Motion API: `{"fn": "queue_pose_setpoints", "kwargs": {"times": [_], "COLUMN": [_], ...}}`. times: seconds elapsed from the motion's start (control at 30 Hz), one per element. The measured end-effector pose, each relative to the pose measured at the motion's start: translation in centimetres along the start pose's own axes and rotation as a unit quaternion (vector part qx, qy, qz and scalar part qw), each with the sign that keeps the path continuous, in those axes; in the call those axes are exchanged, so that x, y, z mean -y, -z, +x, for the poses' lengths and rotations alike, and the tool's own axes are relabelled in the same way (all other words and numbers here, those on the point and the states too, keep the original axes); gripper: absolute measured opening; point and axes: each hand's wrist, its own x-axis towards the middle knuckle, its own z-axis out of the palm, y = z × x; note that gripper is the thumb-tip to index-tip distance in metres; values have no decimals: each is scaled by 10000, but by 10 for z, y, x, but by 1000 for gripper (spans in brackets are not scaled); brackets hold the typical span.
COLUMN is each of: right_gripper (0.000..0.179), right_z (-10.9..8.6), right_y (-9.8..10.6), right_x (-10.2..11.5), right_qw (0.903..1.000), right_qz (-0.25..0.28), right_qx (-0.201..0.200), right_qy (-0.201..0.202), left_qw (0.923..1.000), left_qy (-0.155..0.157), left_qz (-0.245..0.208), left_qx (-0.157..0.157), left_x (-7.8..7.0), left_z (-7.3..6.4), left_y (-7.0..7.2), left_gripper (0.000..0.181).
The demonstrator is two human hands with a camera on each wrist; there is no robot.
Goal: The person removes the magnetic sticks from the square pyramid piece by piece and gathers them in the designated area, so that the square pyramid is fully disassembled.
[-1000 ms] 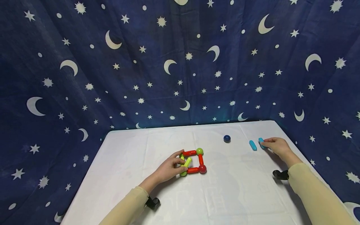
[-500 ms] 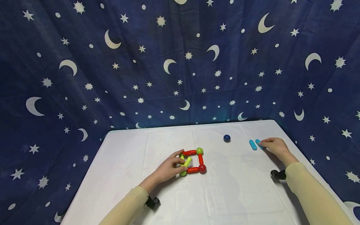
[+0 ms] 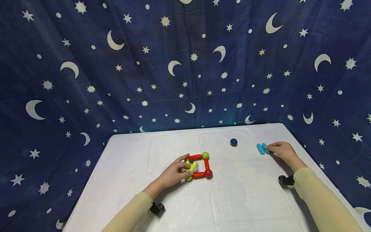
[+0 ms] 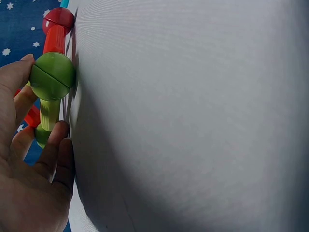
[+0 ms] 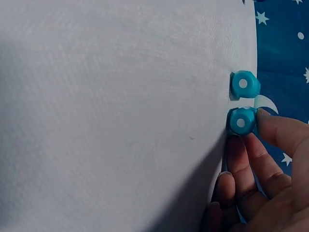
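Note:
My left hand (image 3: 174,174) grips the left side of a square frame of magnetic building rods and balls, lying on the white table. Red rods (image 3: 198,175) form three of its sides, with a red ball (image 3: 208,173) at the near right corner and a green ball (image 3: 205,155) at the far right. A yellow-green rod (image 4: 49,114) joins two green balls beside my left fingers; another yellow-green rod (image 3: 193,166) slants up by the thumb. My right hand (image 3: 285,152) pinches a blue rod (image 5: 242,121) between thumb and fingers, close beside a second blue rod (image 5: 245,84).
A dark blue ball (image 3: 233,142) sits towards the back of the white table (image 3: 243,199), left of the blue rods. Behind the table hangs a navy curtain (image 3: 162,90) with moons and stars. Both wrists wear black camera mounts.
My right hand has slid its blue rod leftwards, narrowing the gap to the other blue rod. The left hand and the frame stay where they were.

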Motion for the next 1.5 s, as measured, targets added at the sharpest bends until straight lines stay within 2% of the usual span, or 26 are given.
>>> {"fn": "queue_pose_setpoints", "kwargs": {"times": [0.5, 0.63, 0.83, 1.03, 1.23, 1.33, 1.5], "right_gripper": [63, 62, 63, 65, 61, 56, 50], "right_z": [1, 1, -3, -11, -24, -32, -41], "right_y": [0, 1, 5, 9, 3, -8, -33], "right_x": [-1, -1, 1, 14, 44, 62, 84], "right_qw": [9997, 9996, 9987, 9957, 9893, 9863, 9821], "right_qz": [212, 267, 123, 200, 188, 172, 144], "right_qx": [73, -60, -471, -803, -945, -820, -229], "right_qy": [97, 74, 127, 406, 1098, 1418, 1864], "left_qw": [9999, 9999, 9999, 10000, 9990, 9980, 9962], "left_qy": [33, 10, 6, 52, 19, 75, 46], "left_qz": [96, 115, 88, 47, 388, 507, 645], "left_qx": [-5, -24, -58, -26, -219, -367, -583], "left_x": [2, 2, 2, 0, -3, -6, -9], "left_z": [0, 0, 0, -4, -9, -12, -13], "left_y": [-1, -1, -2, -2, -8, -12, -18], "left_gripper": [24, 26, 30, 34, 44, 48, 45]}}
